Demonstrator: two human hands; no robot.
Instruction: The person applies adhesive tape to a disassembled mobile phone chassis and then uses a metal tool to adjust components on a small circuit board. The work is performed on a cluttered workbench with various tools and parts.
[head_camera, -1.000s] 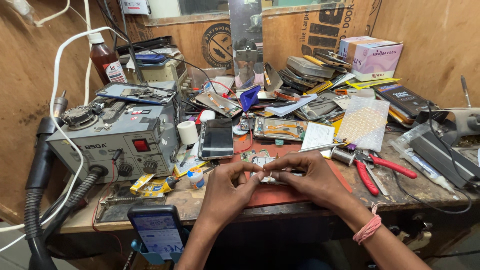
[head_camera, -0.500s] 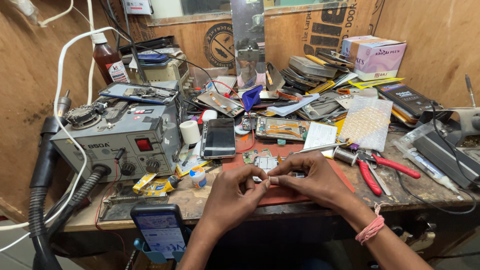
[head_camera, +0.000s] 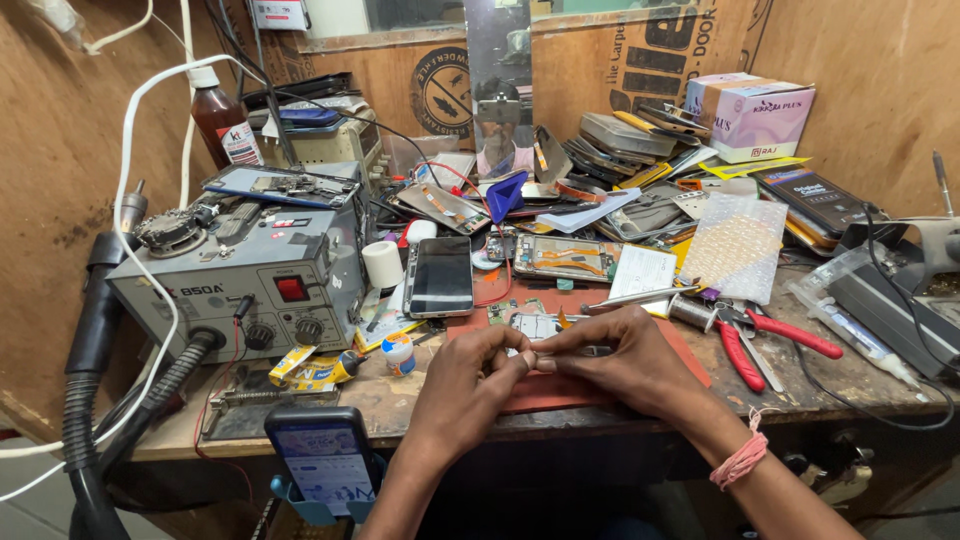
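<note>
My left hand (head_camera: 472, 385) and my right hand (head_camera: 620, 362) meet over the red work mat (head_camera: 560, 388) at the bench's front edge. Their fingertips pinch a small part (head_camera: 532, 361) between them; it is too small to identify. Just behind the fingers lies an opened phone frame with small circuit boards (head_camera: 532, 322). A black phone (head_camera: 441, 276) lies face up behind my left hand. A pink band sits on my right wrist.
A grey hot-air rework station (head_camera: 240, 280) with black hose stands at left. Red-handled pliers (head_camera: 755, 340), tweezers, bubble wrap (head_camera: 738, 245), and piles of phone parts crowd the bench. A lit phone (head_camera: 322, 460) sits in a holder at the front. A brown bottle (head_camera: 225, 120) stands behind.
The view has shifted slightly. Both hands stay together over the mat, fingers working the small part with little movement.
</note>
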